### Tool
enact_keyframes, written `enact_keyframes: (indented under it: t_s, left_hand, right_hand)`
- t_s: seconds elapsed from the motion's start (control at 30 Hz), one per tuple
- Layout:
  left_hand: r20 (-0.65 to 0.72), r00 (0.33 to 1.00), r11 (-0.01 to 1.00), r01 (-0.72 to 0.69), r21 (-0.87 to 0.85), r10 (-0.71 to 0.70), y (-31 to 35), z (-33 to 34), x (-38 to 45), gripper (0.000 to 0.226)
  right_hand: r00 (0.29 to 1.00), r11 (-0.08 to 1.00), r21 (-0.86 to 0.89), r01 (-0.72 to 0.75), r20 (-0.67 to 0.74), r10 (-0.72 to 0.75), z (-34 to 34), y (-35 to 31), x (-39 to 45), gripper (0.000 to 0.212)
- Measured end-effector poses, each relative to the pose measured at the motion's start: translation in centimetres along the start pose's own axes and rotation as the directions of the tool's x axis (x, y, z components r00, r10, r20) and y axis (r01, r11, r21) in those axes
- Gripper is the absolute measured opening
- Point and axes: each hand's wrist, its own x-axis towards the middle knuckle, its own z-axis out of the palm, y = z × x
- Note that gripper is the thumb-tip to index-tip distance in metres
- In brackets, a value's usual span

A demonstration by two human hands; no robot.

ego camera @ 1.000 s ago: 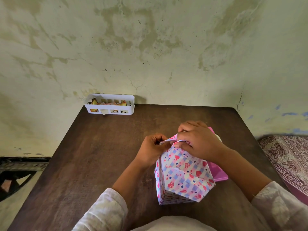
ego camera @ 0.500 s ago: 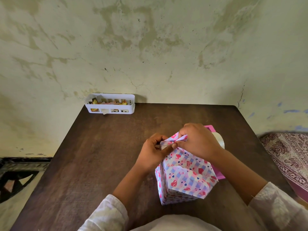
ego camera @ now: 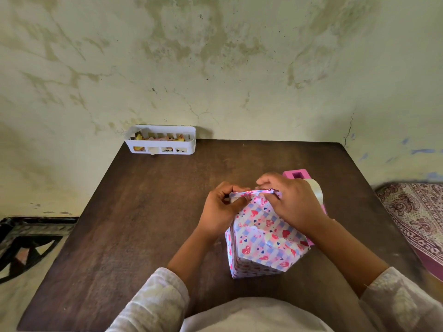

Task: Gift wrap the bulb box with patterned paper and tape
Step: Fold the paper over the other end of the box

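The box (ego camera: 261, 238), already covered in heart-patterned paper, stands upright on the table (ego camera: 134, 224), near-right of centre, close to the person's body. At the top the paper (ego camera: 251, 192) is gathered into a folded ridge running left-right. Left hand (ego camera: 221, 209) pinches the left end of that ridge, fingers curled, thumb on the near side. Right hand (ego camera: 291, 202) pinches the right end w/ fingertips, palm lying over the box's top-right slope. Both forearms reach in from the near edge; pale sleeves (ego camera: 155, 300) pushed up approx to the elbow.

Just behind the right hand, touching or nearly touching the box: a pink tape dispenser (ego camera: 297, 174) w/ a roll of clear tape (ego camera: 315, 188), mostly hidden by the hand.

Far-left corner of the table, against the stained wall (ego camera: 215, 68): a white slotted basket (ego camera: 163, 142) holding small scraps, can't tell what. Right of the table, a patterned maroon cloth (ego camera: 417, 212).
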Motion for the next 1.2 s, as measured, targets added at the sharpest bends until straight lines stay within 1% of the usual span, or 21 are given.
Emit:
enact_keyframes:
  t_s: [0.07,0.17,0.23,0.37,0.47,0.6,0.7,0.77,0.8,0.83,0.87,0.9,0.97,1.03,1.13,1.17,1.2]
  left_hand:
    - [-0.029,0.999,1.000,-0.017,0.016,0.017,-0.1,0.2,0.0,0.007]
    - [-0.043,0.998,0.998,-0.031,0.061,0.034,-0.1,0.5,0.1,0.020]
    - [-0.036,0.999,0.996,-0.033,0.082,0.037,0.2,0.5,0.0,0.019]
    - [-0.036,0.998,0.995,-0.050,0.092,0.054,0.3,0.8,0.1,0.018]
    - [-0.054,0.997,0.996,-0.052,0.072,0.056,0.1,1.0,0.0,0.018]
    - [-0.037,0.991,0.991,-0.126,0.050,0.128,0.0,0.9,-0.2,0.014]
    - [-0.035,0.976,0.973,-0.209,0.093,0.213,-0.1,0.7,-0.3,0.013]
    - [-0.027,0.959,0.948,-0.273,0.165,0.281,0.2,0.7,-0.3,0.014]
    - [-0.003,0.944,0.917,-0.320,0.236,0.330,0.4,0.5,-0.4,0.015]
    - [0.046,0.919,0.861,-0.383,0.334,0.391,0.6,0.2,-0.4,0.019]
    - [0.130,0.891,0.787,-0.446,0.425,0.435,0.8,-0.2,-0.5,0.027]
    - [0.225,0.869,0.723,-0.492,0.486,0.441,1.0,-0.9,-0.6,0.036]
    - [0.392,0.844,0.651,-0.533,0.540,0.366,1.6,-2.0,-1.1,0.057]
    - [0.511,0.819,0.570,-0.559,0.603,0.262,2.4,-3.1,-1.4,0.073]
    - [0.619,0.783,0.380,-0.591,0.711,0.059,3.1,-3.9,-2.0,0.099]
    - [0.638,0.770,0.324,-0.608,0.725,0.019,3.1,-3.9,-2.2,0.108]
    - [0.654,0.757,0.274,-0.633,0.724,0.019,3.0,-3.9,-2.5,0.115]
  right_hand:
    - [1.000,1.000,-0.004,0.003,0.016,-0.003,0.0,0.0,-0.4,0.022]
    - [1.000,1.000,0.027,0.003,-0.012,-0.002,0.2,0.2,-1.1,0.024]
    - [1.000,0.999,0.051,-0.014,-0.023,0.015,0.3,0.3,-1.5,0.026]
    - [0.993,0.994,0.076,0.072,-0.099,-0.065,0.9,0.8,-2.8,0.028]
    - [0.994,0.993,0.100,0.056,-0.102,-0.046,1.5,1.3,-3.3,0.029]
    - [0.987,0.984,0.159,0.080,-0.150,-0.056,1.9,1.8,-3.7,0.029]
    - [0.983,0.955,0.296,0.024,-0.181,0.032,2.1,1.8,-4.2,0.026]
    - [0.979,0.941,0.338,-0.012,-0.186,0.079,2.2,1.7,-4.2,0.026]
    - [0.977,0.938,0.346,-0.015,-0.194,0.087,2.2,1.7,-4.4,0.026]
    - [0.975,0.936,0.352,-0.016,-0.202,0.092,2.3,1.7,-4.4,0.025]
    - [0.974,0.932,0.361,-0.018,-0.206,0.099,2.2,1.7,-4.6,0.025]
    - [0.973,0.928,0.372,-0.022,-0.205,0.106,2.2,1.9,-4.8,0.024]
    - [0.975,0.922,0.385,-0.023,-0.195,0.106,1.9,1.9,-5.2,0.025]
    - [0.979,0.923,0.384,-0.016,-0.181,0.093,1.8,1.8,-5.2,0.025]
    - [0.981,0.915,0.404,-0.019,-0.167,0.095,1.7,1.7,-5.0,0.025]
    - [0.981,0.914,0.406,-0.016,-0.168,0.092,1.7,1.8,-4.9,0.025]
    - [0.981,0.912,0.409,-0.014,-0.171,0.092,1.8,1.9,-4.9,0.025]
